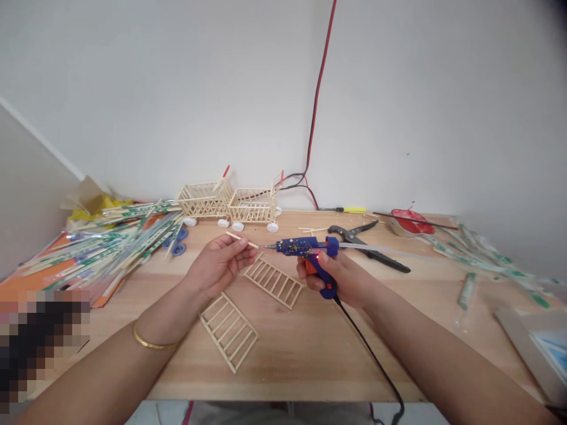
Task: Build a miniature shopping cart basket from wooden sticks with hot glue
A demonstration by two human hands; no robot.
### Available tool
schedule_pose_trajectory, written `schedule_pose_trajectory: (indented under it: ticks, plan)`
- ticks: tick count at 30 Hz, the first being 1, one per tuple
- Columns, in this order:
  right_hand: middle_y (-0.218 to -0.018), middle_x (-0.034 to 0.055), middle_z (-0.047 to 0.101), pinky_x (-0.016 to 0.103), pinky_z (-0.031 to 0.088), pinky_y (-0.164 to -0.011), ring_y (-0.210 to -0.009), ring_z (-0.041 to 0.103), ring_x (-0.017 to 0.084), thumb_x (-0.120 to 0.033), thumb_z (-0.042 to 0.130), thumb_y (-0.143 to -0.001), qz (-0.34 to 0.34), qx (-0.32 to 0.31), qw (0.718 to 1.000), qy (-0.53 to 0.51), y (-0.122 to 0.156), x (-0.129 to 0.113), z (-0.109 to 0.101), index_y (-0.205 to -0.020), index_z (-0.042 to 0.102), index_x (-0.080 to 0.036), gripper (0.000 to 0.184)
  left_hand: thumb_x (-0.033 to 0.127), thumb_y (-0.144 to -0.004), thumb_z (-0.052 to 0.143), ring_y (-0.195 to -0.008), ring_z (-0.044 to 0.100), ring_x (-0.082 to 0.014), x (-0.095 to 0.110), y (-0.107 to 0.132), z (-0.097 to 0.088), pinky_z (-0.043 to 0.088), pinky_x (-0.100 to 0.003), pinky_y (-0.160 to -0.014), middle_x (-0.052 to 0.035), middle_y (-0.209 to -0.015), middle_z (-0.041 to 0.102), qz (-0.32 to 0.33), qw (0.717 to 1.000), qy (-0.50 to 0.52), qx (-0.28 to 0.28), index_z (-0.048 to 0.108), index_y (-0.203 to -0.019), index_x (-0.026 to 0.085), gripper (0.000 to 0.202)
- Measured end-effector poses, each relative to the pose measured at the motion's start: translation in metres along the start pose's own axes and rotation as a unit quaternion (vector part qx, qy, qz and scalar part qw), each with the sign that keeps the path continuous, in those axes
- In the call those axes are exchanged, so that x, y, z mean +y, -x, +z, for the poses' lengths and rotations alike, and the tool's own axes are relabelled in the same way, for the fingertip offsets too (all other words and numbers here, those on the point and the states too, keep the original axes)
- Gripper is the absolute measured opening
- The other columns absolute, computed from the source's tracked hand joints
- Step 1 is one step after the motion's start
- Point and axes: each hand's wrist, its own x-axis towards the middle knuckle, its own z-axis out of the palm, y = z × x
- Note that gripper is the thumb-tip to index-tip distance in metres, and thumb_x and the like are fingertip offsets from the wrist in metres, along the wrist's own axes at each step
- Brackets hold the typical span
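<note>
Above the tabletop (336,366): left hand (224,262), fingertips pinching one stick (252,245); right hand (343,274), wrapped round glue gun (295,246), nozzle (269,246) just beside stick's end (gluing, apparently; next move calls for steady contact)

both arms (146,337) reach forward and inward; the left hand (221,260) makes a pinch with its fingers (247,256), the right hand (345,276) is curled gripping.

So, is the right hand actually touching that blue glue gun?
Touching. The head view shows the right hand wrapped around the handle of the blue glue gun, with no gap between them.
</note>
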Motion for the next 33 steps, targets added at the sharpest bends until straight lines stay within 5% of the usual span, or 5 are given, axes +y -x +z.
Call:
schedule_pose_trajectory:
  ticks: [14, 33]
  plan:
    - [-0.074, 0.0029, 0.052, 0.023, 0.035, -0.051, -0.059, 0.046, 0.010, -0.070, 0.051, -0.076, 0.026, 0.028, 0.999, 0.023, 0.002, 0.007, 0.002, -0.080, 0.056, -0.016, 0.054, 0.005, -0.081, 0.059, -0.062, 0.063, -0.0101, -0.002, 0.004, 0.003, 0.054, -0.019, -0.060, -0.0055, -0.066, 0.065, -0.048, 0.997, 0.059, -0.023, 0.063, -0.073, 0.010, 0.010]
    - [-0.061, -0.0022, 0.045, 0.023, 0.029, -0.048, -0.053, 0.043, 0.011, -0.077, 0.047, -0.072, 0.029, 0.028, 0.999, 0.021, 0.001, 0.012, 0.002, -0.073, 0.050, -0.018, 0.060, 0.006, -0.078, 0.063, -0.061, 0.062, -0.0095, -0.004, 0.005, 0.005, 0.054, -0.019, -0.060, -0.0040, -0.066, 0.064, -0.059, 0.995, 0.071, -0.040, 0.062, -0.075, 0.011, 0.005]
